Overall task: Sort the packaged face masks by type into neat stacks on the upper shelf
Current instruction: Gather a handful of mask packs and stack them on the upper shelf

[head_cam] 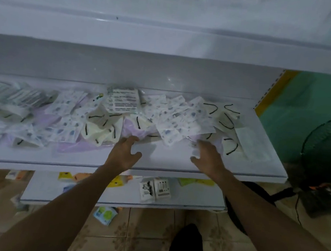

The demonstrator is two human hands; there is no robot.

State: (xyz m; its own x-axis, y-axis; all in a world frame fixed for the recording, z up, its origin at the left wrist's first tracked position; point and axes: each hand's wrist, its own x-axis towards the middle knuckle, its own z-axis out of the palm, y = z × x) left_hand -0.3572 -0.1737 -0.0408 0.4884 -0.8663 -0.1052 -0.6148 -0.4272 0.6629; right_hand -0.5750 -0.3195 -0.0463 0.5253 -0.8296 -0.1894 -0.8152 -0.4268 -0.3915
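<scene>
Several packaged face masks lie scattered in a loose heap along the middle white shelf [166,162]. Among them are white patterned packs [178,124], cream masks with black ear loops [102,130], lilac masks [131,127] and one pack with a printed label [123,102]. My left hand [125,152] hovers over the shelf's front part with fingers spread, its fingertips at the edge of the lilac mask. My right hand [208,158] reaches with relaxed fingers to the clear wrapper under the patterned packs; whether it touches is blurred. The upper shelf [170,39] above is bare in view.
A lower shelf [111,197] carries small boxes and packets. More packets lie on the tiled floor [147,237]. A fan [329,148] stands to the right of the shelving, beside a green wall. A yellow upright [271,92] marks the shelf's right end.
</scene>
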